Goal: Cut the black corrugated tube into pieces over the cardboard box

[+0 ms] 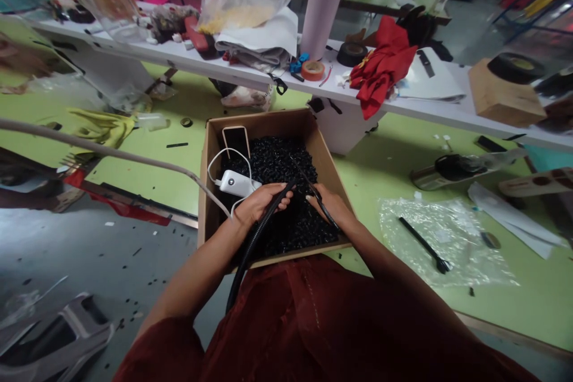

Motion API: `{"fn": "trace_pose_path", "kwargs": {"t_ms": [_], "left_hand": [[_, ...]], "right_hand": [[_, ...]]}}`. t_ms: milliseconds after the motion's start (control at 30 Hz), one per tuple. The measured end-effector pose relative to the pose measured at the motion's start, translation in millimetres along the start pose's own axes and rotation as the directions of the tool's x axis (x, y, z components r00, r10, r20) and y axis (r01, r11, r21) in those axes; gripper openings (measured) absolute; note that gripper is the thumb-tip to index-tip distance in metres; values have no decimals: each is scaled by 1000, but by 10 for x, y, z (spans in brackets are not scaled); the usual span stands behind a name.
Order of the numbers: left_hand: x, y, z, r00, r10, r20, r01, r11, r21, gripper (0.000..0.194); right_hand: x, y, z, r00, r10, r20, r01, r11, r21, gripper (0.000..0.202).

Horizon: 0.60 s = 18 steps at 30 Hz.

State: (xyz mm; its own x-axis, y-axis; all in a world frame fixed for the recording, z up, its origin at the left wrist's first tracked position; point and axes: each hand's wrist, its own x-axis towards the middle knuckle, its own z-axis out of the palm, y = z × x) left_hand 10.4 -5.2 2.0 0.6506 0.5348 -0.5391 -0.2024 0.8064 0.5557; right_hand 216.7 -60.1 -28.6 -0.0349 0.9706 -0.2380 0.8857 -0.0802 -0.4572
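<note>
My left hand (264,200) is closed round a black corrugated tube (253,245), which runs down past my lap. Scissors (319,197) are in my right hand (330,206), with their blades pointing up and left beside the tube's end. Both hands are over a cardboard box (333,176) holding a heap of small black cut pieces (286,152). At the box's left side, a white power bank (235,183) with a white cable lies close to my left hand. Behind it a phone (236,142) leans against the box wall.
A white shelf (331,86) crosses behind the box, bearing a red cloth (385,62), tape rolls (312,70) and folded sheets. On the green table, a clear plastic bag (443,239) lies right, a yellow cloth (102,128) left. A thick grey cable (111,150) reaches the box.
</note>
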Motion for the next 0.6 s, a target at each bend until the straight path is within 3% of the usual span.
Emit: {"fn": "trace_pose_path", "kwargs": {"t_ms": [67, 167, 267, 333, 433, 600], "left_hand": [[-34, -2, 15, 998, 49, 31, -48, 999, -21, 16], [-72, -14, 55, 989, 142, 36, -142, 990, -6, 41], [-58, -28, 73, 960, 275, -49, -267, 955, 130, 55], [-25, -28, 59, 913, 384, -138, -335, 899, 283, 55], [19, -13, 11, 847, 482, -225, -335, 812, 478, 56], [42, -2, -63, 835, 492, -245, -260, 747, 612, 46]], "right_hand": [[4, -9, -4, 1000, 15, 8, -15, 1000, 14, 35], [3, -27, -19, 1000, 23, 3, -23, 998, 56, 34], [-6, -40, -37, 999, 43, 3, -44, 995, 90, 35], [-14, -43, -47, 999, 52, 10, -52, 993, 104, 36], [-26, -40, -55, 999, 49, 21, -51, 990, 131, 38], [-47, -33, -52, 999, -21, 36, 13, 977, 212, 38]]}}
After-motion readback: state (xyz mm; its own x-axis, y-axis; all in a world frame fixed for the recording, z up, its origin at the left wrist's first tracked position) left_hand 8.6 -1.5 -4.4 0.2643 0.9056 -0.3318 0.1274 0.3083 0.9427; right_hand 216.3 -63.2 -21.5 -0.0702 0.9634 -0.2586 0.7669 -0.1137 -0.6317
